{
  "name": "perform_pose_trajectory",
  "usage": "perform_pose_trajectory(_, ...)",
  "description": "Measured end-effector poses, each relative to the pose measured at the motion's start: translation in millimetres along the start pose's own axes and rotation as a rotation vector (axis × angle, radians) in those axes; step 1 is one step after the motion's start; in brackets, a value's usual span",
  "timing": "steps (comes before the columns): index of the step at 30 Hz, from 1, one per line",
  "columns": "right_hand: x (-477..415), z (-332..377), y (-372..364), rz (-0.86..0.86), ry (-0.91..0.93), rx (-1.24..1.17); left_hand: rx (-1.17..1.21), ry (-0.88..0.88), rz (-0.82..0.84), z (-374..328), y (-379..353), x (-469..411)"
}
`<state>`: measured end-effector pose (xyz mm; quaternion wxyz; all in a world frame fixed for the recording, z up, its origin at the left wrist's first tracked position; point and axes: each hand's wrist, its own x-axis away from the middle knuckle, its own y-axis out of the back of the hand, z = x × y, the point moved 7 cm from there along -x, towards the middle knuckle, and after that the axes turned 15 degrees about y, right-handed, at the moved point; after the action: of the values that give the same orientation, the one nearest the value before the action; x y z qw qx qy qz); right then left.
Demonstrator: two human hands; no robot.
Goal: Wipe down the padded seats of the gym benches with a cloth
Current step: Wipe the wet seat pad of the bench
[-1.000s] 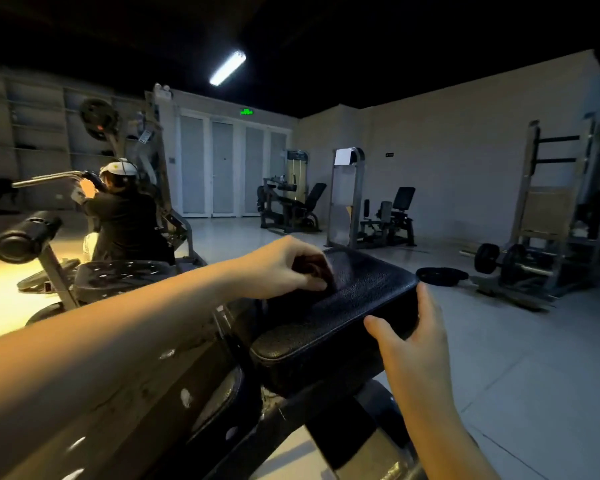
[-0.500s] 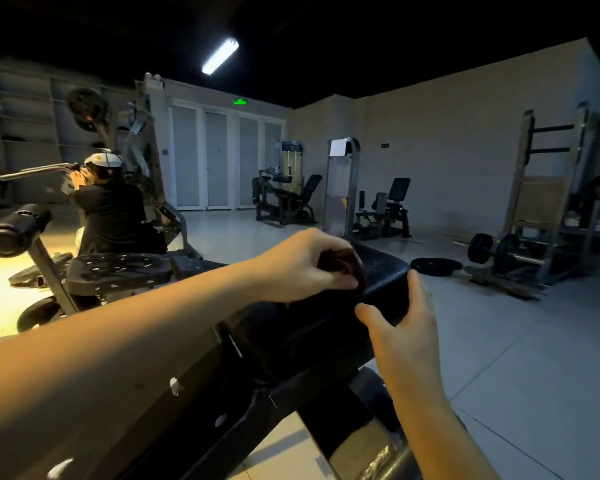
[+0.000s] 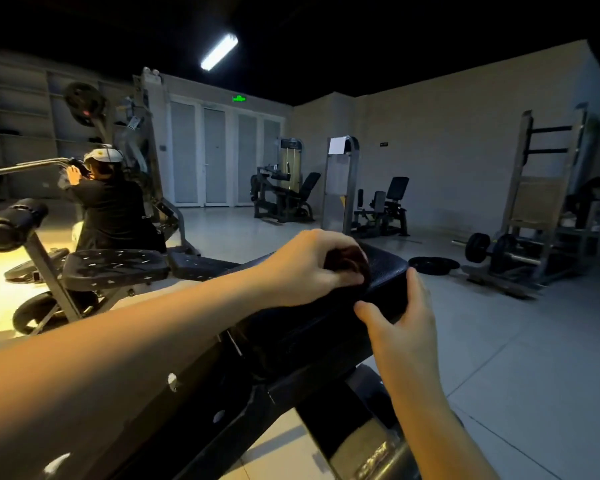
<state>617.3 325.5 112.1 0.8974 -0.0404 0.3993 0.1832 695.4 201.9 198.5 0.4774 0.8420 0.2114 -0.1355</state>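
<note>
Currently, your left hand (image 3: 305, 268) clenches the dark cloth (image 3: 347, 261) and presses it onto the padded seat (image 3: 385, 268) at your 12 o'clock. Over the last second the cloth has travelled toward the pad's far end at 1 o'clock, so this stroke is probably near its limit. Your right hand (image 3: 399, 323) braces the pad's side with its fingers extended, gripping nothing. A second bench seat (image 3: 115, 268) at 10 o'clock likely remains to be wiped.
</note>
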Motion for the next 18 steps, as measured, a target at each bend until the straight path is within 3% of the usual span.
perform_pose_trajectory(3,0.2,-0.4,-0.1,0.005,0.007,0.007,0.009,0.084,0.015,37.3,26.4,17.5)
perform_pose_trajectory(7,0.3,2.6,-1.8,0.018,0.021,0.02,-0.247,0.319,-0.222,107.7,59.6,-13.6)
perform_pose_trajectory(10,2.6,4.3,-2.6,0.023,0.01,0.017,-0.288,0.366,-0.342,97.5,46.0,-38.2)
perform_pose_trajectory(12,2.4,3.7,-2.4,0.017,0.004,0.017,-0.179,0.253,-0.281,58.9,24.4,-34.9)
perform_pose_trajectory(16,-0.2,-1.5,-2.6,0.008,-0.007,0.014,-0.04,-0.028,0.03,-1.1,2.9,23.2)
perform_pose_trajectory(18,-0.9,-3.0,-1.8,0.002,-0.002,0.021,-0.017,0.027,0.043,18.3,17.1,35.0)
